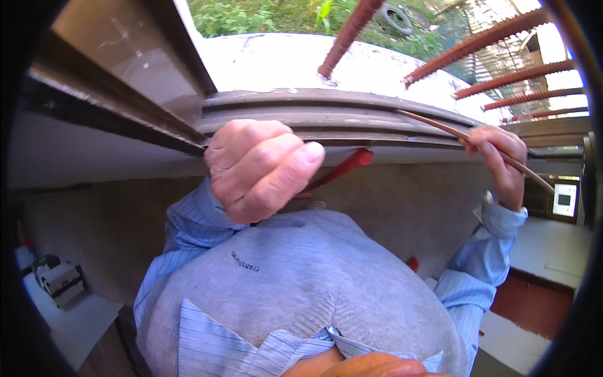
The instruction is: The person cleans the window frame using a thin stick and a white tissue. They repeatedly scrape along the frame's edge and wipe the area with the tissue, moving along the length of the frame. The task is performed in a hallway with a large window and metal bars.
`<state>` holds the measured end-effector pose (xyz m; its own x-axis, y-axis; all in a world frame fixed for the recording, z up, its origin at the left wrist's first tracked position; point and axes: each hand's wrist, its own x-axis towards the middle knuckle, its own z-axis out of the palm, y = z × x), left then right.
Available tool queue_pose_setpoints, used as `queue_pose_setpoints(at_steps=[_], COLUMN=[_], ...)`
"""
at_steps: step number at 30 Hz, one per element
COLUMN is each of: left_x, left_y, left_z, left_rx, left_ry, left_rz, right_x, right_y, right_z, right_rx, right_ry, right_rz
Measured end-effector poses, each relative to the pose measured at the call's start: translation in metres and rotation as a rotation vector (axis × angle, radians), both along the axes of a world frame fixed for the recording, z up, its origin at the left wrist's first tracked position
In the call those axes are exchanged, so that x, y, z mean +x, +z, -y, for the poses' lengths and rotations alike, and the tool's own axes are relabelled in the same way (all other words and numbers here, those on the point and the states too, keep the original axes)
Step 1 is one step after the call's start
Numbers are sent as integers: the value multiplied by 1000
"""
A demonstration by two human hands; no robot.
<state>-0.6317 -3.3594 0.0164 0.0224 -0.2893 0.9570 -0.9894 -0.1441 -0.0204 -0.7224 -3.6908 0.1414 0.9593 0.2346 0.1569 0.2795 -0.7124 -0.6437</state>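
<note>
My right hand [500, 158] grips a thin wooden stick [435, 123] near its middle. The far tip of the stick rests in a groove of the brown metal window track [306, 113]; its other end slants down past my palm. My left hand [264, 169] is curled into a fist just on my side of the track, close to the corner of the sliding window sash [136, 66]. Nothing shows between its fingers, though the palm is hidden from view.
Rusty rebar bars [351, 35] rise from the white outer sill [264, 59]. Outside lies a tyre [395, 20] among plants. Under the track is a red bar [346, 167]. A light-coloured case [59, 278] stands on a surface at lower left; at right is a dark red panel [532, 301].
</note>
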Motion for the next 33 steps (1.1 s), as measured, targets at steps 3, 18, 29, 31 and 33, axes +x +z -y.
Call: queue_pose_setpoints(at_steps=[3, 18, 29, 31, 33], left_x=[-1, -6, -7, -8, -7], left_y=[1, 2, -3, -3, -5], left_z=[-2, 7, 10, 10, 11], left_rx=[55, -54, 16, 8, -1], left_ry=[-16, 36, 155, 171, 191], left_rz=[-2, -18, 56, 60, 66], right_x=[11, -41, -68, -69, -77], right_y=[-5, -2, 14, 1, 0], right_z=[-19, 88, 121, 136, 161], right_rx=[89, -34, 48, 68, 46], right_ry=[66, -302, -429, -476, -541], right_rz=[83, -88, -119, -116, -74])
